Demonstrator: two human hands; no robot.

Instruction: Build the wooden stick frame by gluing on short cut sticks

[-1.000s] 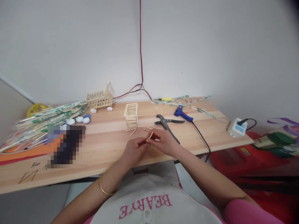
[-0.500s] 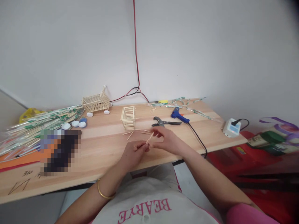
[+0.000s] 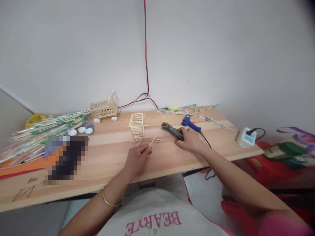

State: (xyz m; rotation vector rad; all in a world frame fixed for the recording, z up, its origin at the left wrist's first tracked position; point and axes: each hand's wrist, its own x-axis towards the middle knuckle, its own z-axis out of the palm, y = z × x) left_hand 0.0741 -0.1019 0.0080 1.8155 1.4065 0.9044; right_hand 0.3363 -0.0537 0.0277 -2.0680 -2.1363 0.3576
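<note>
My left hand (image 3: 138,158) pinches a short thin wooden stick (image 3: 153,141) between thumb and fingers; its free end points up and away from me. My right hand (image 3: 190,138) is wrapped around the handles of dark grey cutting pliers (image 3: 171,129), whose handles are squeezed together and whose jaws point away to the left. Just beyond my left hand stands a small open frame (image 3: 137,126) built of wooden sticks. Several cut stick pieces (image 3: 135,141) lie in front of it.
A blue glue gun (image 3: 190,123) lies behind my right hand, its cord running over the table's front edge. A stick-built cart (image 3: 104,109), white bottle caps (image 3: 72,132) and packaged sticks (image 3: 56,126) are to the left. A white power box (image 3: 246,137) sits at the right edge.
My right hand has left the stick, moved right and taken hold of the cutting pliers; their handles have closed together. My left hand keeps the stick and has shifted slightly left.
</note>
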